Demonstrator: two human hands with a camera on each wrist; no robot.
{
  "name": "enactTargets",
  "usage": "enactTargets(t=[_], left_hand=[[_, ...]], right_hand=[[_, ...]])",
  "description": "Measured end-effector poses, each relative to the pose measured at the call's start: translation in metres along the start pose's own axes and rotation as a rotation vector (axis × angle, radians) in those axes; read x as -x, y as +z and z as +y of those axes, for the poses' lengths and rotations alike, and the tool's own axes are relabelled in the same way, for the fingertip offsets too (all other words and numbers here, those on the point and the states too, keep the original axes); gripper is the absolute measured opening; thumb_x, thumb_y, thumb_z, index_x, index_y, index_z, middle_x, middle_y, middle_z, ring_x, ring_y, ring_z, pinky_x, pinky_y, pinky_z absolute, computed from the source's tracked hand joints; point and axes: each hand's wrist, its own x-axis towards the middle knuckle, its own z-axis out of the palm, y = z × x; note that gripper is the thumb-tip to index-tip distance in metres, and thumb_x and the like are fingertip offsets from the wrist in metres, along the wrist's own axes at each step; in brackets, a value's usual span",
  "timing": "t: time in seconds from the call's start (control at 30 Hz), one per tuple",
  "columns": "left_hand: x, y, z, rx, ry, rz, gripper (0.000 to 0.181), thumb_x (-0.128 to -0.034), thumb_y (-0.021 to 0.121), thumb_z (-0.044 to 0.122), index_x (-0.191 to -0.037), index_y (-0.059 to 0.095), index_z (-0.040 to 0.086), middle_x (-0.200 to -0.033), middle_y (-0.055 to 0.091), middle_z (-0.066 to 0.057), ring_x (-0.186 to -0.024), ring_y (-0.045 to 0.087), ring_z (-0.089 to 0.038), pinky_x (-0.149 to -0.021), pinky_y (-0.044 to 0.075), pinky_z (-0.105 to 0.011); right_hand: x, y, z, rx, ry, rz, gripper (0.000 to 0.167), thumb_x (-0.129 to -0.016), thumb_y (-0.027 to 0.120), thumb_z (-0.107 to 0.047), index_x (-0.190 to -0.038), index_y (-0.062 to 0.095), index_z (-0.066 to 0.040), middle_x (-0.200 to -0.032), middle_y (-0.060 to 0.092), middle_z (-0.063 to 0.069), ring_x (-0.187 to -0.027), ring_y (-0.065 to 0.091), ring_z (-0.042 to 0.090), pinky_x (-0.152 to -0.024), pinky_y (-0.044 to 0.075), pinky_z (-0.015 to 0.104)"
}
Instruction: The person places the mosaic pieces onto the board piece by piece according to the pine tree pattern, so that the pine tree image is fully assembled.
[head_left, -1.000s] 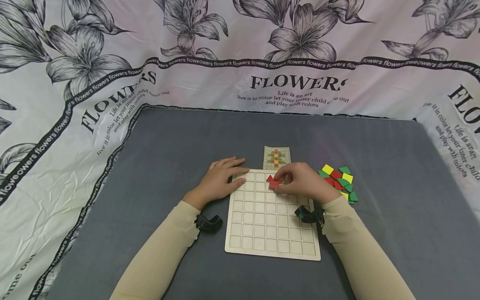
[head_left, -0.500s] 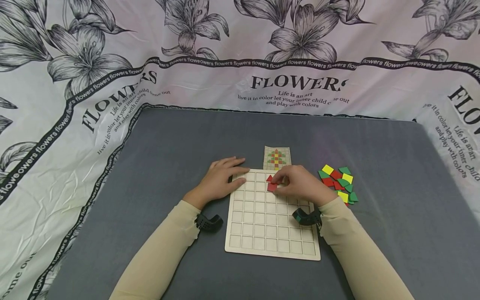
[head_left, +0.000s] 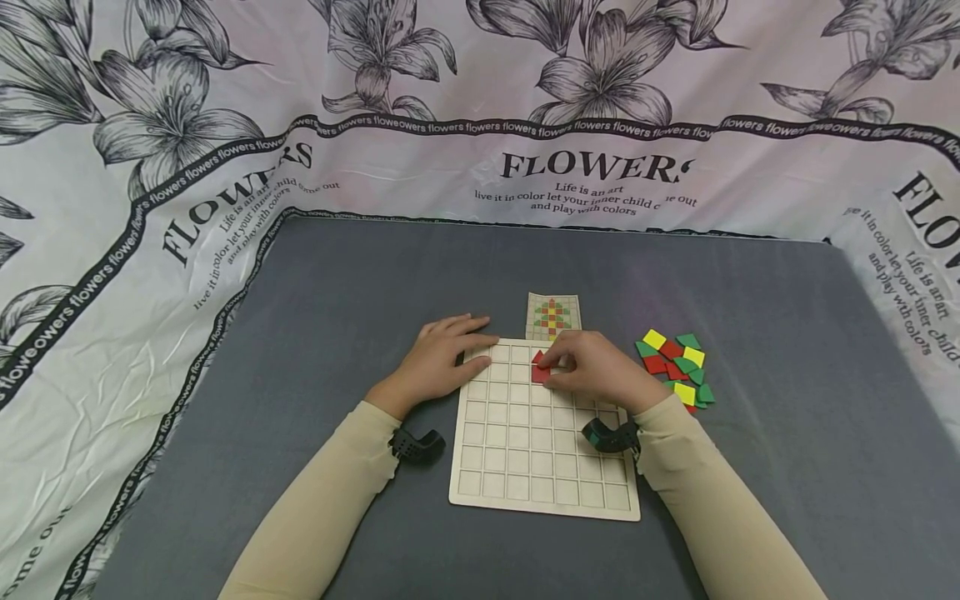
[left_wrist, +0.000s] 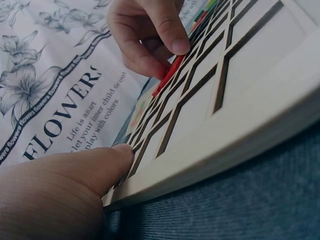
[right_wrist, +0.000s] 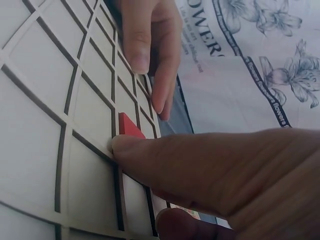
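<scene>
A pale wooden grid board (head_left: 480,502) lies on the grey table. My right hand (head_left: 597,367) is over its upper part, pinching a red square tile (head_left: 540,375) between thumb and fingers. The tile lies about flat in a grid cell, right below a red triangle tile (head_left: 537,357), which is partly covered by a fingertip. In the right wrist view my thumb (right_wrist: 145,157) presses on the red piece (right_wrist: 130,127). My left hand (head_left: 441,358) rests on the board's upper left corner, fingers extended and thumb on the rim.
A small pattern card (head_left: 553,313) with a coloured tile design lies against the board's far edge. Right of the board is a loose pile of red, yellow and green tiles (head_left: 675,365). A flower-printed cloth (head_left: 420,167) borders the table.
The red square has turned from tilted to square with the grid and moved slightly down and left under my right hand. My left hand has stayed put.
</scene>
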Motion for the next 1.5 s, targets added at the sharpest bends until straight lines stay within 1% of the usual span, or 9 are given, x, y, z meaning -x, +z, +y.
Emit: enactTargets(t=[0.27,0.47,0.57,0.67,0.77,0.97,1.2,1.33,1.5], left_hand=[[0.006,0.000,0.001,0.009,-0.027,0.007,0.044,-0.1076,0.061,0.042,-0.149,0.063,0.026,-0.167,0.042,0.000,-0.158,0.029,-0.028,-0.126,0.019,-0.060],[0.003,0.000,0.001,-0.002,-0.002,0.016,0.044,-0.1077,0.060,0.043,-0.148,0.064,0.027,-0.166,0.043,0.000,-0.158,0.030,-0.028,-0.126,0.020,-0.059],[0.001,0.000,0.001,-0.010,0.008,0.014,0.044,-0.1078,0.059,0.043,-0.148,0.064,0.027,-0.166,0.043,0.000,-0.158,0.031,-0.028,-0.126,0.021,-0.059],[0.002,0.000,0.000,-0.020,-0.005,0.012,0.044,-0.1075,0.060,0.043,-0.148,0.064,0.027,-0.166,0.043,-0.001,-0.158,0.030,-0.028,-0.126,0.021,-0.059],[0.002,0.000,-0.001,-0.022,-0.012,0.008,0.044,-0.1076,0.060,0.043,-0.149,0.063,0.027,-0.166,0.043,0.000,-0.158,0.030,-0.028,-0.126,0.021,-0.058],[0.000,0.000,0.001,-0.015,0.008,0.006,0.044,-0.1077,0.060,0.044,-0.148,0.064,0.027,-0.166,0.043,-0.001,-0.158,0.030,-0.028,-0.126,0.021,-0.059],[0.000,-0.001,0.001,-0.013,0.001,0.004,0.044,-0.1079,0.059,0.043,-0.149,0.063,0.027,-0.166,0.043,-0.001,-0.158,0.030,-0.028,-0.126,0.021,-0.058],[0.000,-0.002,0.003,-0.009,-0.001,0.004,0.044,-0.1078,0.060,0.043,-0.149,0.064,0.026,-0.166,0.044,-0.001,-0.158,0.030,-0.028,-0.126,0.020,-0.059],[0.000,-0.002,0.003,-0.010,-0.002,0.003,0.044,-0.1077,0.060,0.043,-0.149,0.063,0.026,-0.166,0.043,-0.001,-0.158,0.030,-0.028,-0.126,0.021,-0.059]], right_hand=[[-0.003,0.000,-0.004,0.021,-0.001,-0.030,0.022,-0.086,0.088,-0.013,-0.107,0.084,-0.011,-0.101,0.073,-0.001,-0.084,0.059,0.015,-0.073,0.052,0.032],[0.003,-0.007,-0.005,0.005,0.083,-0.039,0.027,-0.089,0.085,-0.016,-0.115,0.081,-0.009,-0.106,0.075,0.003,-0.083,0.062,0.015,-0.075,0.055,0.034],[0.005,-0.014,-0.002,0.028,0.083,-0.014,0.024,-0.092,0.081,-0.013,-0.116,0.081,-0.008,-0.107,0.075,0.005,-0.080,0.063,0.015,-0.073,0.054,0.034],[0.008,-0.022,0.000,0.040,0.075,0.020,0.022,-0.096,0.077,-0.012,-0.117,0.080,-0.008,-0.110,0.075,0.006,-0.084,0.064,0.016,-0.073,0.055,0.034],[0.014,-0.033,0.002,0.039,0.105,0.064,0.023,-0.098,0.075,-0.013,-0.119,0.079,-0.007,-0.113,0.075,0.009,-0.089,0.066,0.020,-0.072,0.055,0.034],[0.033,-0.055,0.010,0.076,0.192,0.142,0.025,-0.100,0.073,-0.013,-0.123,0.077,-0.004,-0.117,0.074,0.015,-0.093,0.069,0.027,-0.072,0.056,0.038],[0.048,-0.065,0.025,0.123,0.252,0.166,0.028,-0.101,0.072,-0.015,-0.125,0.076,-0.001,-0.118,0.073,0.019,-0.087,0.065,0.026,-0.066,0.054,0.035],[0.054,-0.067,0.032,0.133,0.273,0.171,0.029,-0.100,0.073,-0.014,-0.124,0.075,0.001,-0.118,0.073,0.021,-0.087,0.066,0.027,-0.068,0.055,0.035],[0.061,-0.068,0.038,0.146,0.290,0.160,0.027,-0.100,0.073,-0.014,-0.123,0.076,0.001,-0.122,0.071,0.022,-0.090,0.068,0.028,-0.072,0.056,0.038]])
